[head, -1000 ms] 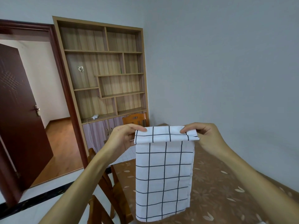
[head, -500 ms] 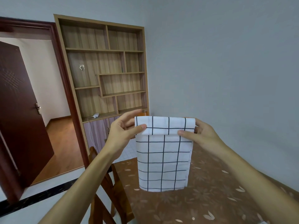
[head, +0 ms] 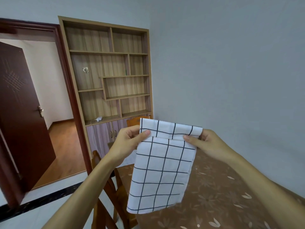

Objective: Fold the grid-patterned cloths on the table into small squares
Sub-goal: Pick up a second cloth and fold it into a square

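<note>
While both hands pinch the folded top edge, the grid-patterned cloth (head: 161, 164) hangs in the air above the brown tabletop (head: 222, 192), its lower end free. Our left hand (head: 130, 142) has thumb and fingers (head: 146, 133) clamped on the left corner; our right hand (head: 208, 142) clamps the right corner the same way. We see the risk: the hanging layers look slightly skewed, so lowering it could set a crooked fold. A loose pinch could let the layers slide apart.

Both forearms reach forward and up, bare. The left hand (head: 127, 142) pinches with thumb over curled fingers. The right hand (head: 209, 142) mirrors it, thumb pointing inward.
</note>
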Demonstrator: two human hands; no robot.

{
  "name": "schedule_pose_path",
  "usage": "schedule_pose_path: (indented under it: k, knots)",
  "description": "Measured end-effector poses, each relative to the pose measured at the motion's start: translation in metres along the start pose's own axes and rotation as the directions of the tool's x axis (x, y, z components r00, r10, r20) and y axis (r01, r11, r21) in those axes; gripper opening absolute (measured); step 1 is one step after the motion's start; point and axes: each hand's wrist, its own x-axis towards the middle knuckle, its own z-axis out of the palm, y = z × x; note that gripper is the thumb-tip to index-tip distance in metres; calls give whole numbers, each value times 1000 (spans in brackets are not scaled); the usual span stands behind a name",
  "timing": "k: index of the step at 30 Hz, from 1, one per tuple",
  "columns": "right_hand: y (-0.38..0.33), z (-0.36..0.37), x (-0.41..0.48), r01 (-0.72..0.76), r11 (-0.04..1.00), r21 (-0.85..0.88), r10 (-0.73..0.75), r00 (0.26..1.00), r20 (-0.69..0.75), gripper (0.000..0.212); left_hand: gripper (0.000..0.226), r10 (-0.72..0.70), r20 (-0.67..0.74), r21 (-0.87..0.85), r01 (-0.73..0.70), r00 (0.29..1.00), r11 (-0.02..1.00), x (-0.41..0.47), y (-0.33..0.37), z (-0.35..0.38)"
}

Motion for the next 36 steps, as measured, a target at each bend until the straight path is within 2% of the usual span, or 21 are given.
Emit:
schedule_pose_path:
  k: [7, 12, 15, 18, 20, 22, 23, 25, 26, 28, 30, 32, 36]
  knots:
    - [-3, -7, -1, 59, 998, 36, -57, 997, -59, 22, 29, -40, 59, -59, 44, 997, 997, -1, -1, -8]
    - [-7, -10, 0, 105, 994, 17, -102, 989, -111, 31, 25, -80, 52, -138, 86, 995, 987, 0, -3, -12]
    - [-5, -11, 1, 111, 994, 14, -108, 983, -150, 31, 33, -104, 22, -133, 106, 994, 985, 2, -2, -11]
    - [-1, -12, 1, 106, 994, 10, -103, 983, -151, 35, 43, -145, 9, -209, 143, 989, 967, 2, 4, -8]
    - [-2, -12, 0, 77, 996, 36, -71, 987, -142, 44, 36, -151, 5, -253, 147, 989, 956, 1, 6, -7]
    - [-2, -13, 1, 37, 991, 127, -20, 991, -134, 53, 22, -104, -29, -195, 97, 994, 976, 0, 6, -7]
    - [-2, -13, 2, 28, 981, 194, -4, 993, -119, 50, 15, -70, -43, -146, 63, 997, 987, -1, 5, -7]
    - [1, -13, 4, 32, 955, 295, -2, 995, -99, 33, 16, -21, -59, -67, 17, 998, 998, -2, 4, -6]
    - [2, -14, 4, 32, 949, 314, -5, 996, -86, 36, 18, -2, -70, -43, -1, 998, 999, -3, 4, -5]
    - [3, -13, 3, -6, 975, 224, 20, 998, -60, 46, 22, 43, -97, -9, -44, 994, 999, -3, 5, -2]
    - [3, -9, 1, -37, 988, 147, 42, 998, -35, 32, 28, 91, -108, 8, -91, 990, 996, -3, 6, 0]
    - [2, -3, -3, -57, 987, 152, 63, 997, -39, 22, 39, 126, -108, 0, -127, 986, 992, -3, 6, 3]
    - [2, 2, -4, -30, 985, 167, 57, 986, -158, 9, 45, 47, -67, -101, -53, 997, 993, -5, 8, 3]
